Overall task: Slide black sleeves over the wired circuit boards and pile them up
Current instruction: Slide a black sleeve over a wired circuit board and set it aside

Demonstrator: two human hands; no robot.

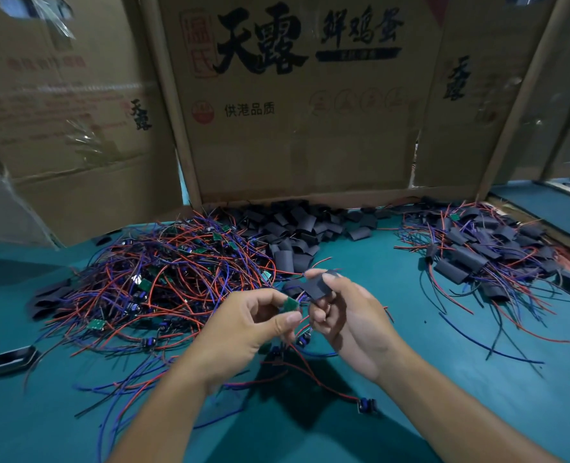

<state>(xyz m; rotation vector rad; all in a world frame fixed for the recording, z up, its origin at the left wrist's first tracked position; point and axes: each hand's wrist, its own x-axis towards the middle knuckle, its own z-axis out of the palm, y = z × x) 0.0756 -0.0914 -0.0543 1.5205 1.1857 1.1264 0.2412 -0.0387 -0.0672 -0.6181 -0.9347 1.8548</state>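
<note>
The person's left hand [243,332] is pinching a small green circuit board [290,304] between thumb and forefinger, the other fingers curling loosely underneath. The right hand [347,315] is gripping a black sleeve [317,286] between thumb and fingertips, holding it just beside the board, the two nearly touching (whether the sleeve's mouth is actually on the board yet is hard to tell). Red and purple wires [305,357] are hanging down from the board between both hands and trailing onto the teal table [444,389].

To the left, a big tangle of bare wired boards [163,282] is sitting on the table, with a few green boards poking out. Behind the hands, a heap of loose black sleeves [297,228] is lying against the cardboard wall [303,128], which is blocking off the back of the workspace. Over on the right, the pile of finished sleeved boards [487,252] is spreading out, wires sticking every which way. One stray sleeve [13,359] is lying flat near the left edge, well apart from everything else.
</note>
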